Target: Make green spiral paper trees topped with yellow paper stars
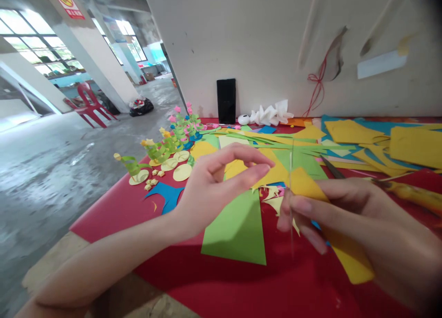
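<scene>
Red counter [207, 286] beneath. Left hand [210, 189]: thumb and forefinger nearly meeting, contact undetermined. Right hand [362, 223] pinches yellow paper [348, 258], held above counter, and a translucent strip [291, 164]. Paper judged light, crease-prone: grip edges. Strip judged flimsy: take upper end.

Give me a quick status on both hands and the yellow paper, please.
Right hand holding yellow paper and a thin upright strip. Left hand above green sheet, nothing visible in it. Scissors close beyond right hand.
</scene>
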`<state>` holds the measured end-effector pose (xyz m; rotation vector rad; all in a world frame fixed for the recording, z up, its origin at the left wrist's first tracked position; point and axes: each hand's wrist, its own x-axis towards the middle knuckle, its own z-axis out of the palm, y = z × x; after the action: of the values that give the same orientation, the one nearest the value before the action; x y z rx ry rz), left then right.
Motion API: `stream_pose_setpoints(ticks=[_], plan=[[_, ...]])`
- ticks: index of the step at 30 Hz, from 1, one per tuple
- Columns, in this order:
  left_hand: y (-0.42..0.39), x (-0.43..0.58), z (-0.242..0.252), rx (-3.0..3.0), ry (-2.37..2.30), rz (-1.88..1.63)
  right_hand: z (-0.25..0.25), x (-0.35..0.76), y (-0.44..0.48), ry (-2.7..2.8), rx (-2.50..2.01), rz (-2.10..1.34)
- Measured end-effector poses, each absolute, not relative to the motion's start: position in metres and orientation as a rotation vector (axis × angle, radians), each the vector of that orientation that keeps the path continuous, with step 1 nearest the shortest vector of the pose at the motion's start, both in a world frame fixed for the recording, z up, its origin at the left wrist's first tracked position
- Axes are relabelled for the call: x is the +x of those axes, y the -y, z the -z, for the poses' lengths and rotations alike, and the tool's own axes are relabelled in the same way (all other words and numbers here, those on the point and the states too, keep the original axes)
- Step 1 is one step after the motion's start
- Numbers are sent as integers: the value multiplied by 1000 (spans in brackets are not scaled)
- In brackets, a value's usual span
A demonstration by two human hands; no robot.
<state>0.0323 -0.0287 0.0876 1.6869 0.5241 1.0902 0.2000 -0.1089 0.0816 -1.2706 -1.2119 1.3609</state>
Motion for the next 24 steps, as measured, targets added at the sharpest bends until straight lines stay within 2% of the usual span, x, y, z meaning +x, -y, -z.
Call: stream_pose_setpoints(ticks=[5,15,20,24], plan=[[20,37,-76,1430,-290,-826,-81,199,106,1277,-1081,-1565],[26,37,-72,1337,-256,-771,-80,196,108,1194,-1048,-1651],[28,38,-74,1354,-305,-788,-84,190,112,1133,-1230,-1488],[28,37,-79,1385,-344,-802,-83,192,113,1264,-1393,-1226]])
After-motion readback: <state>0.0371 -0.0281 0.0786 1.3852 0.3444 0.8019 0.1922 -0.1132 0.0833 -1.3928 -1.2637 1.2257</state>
